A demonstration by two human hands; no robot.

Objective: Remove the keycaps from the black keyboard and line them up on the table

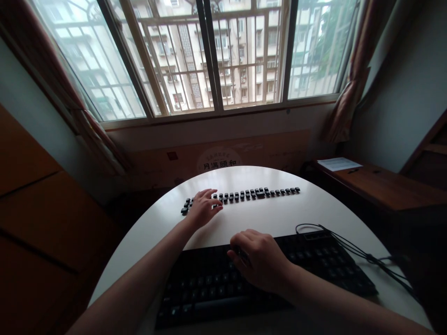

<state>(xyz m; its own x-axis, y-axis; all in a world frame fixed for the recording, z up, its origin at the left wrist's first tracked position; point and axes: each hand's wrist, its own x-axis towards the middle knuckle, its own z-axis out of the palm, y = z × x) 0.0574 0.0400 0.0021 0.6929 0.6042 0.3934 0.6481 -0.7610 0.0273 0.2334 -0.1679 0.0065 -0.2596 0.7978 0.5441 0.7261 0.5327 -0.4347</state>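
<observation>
A black keyboard [314, 263] lies on the round white table [279, 218] close to me. Farther back, several loose black keycaps [258, 193] sit in a row across the table. My left hand [203, 208] reaches to the left part of that row, fingers stretched out over the keycaps and touching them. My right hand [260, 260] rests on the middle of the keyboard with its fingers curled down onto the keys; what its fingertips hold, if anything, is hidden.
A black cable [352, 249] runs from the keyboard off the table's right edge. A wooden side desk [377, 184] with a sheet of paper [338, 164] stands at right. Behind the table are a cardboard panel [223, 158], a barred window and curtains.
</observation>
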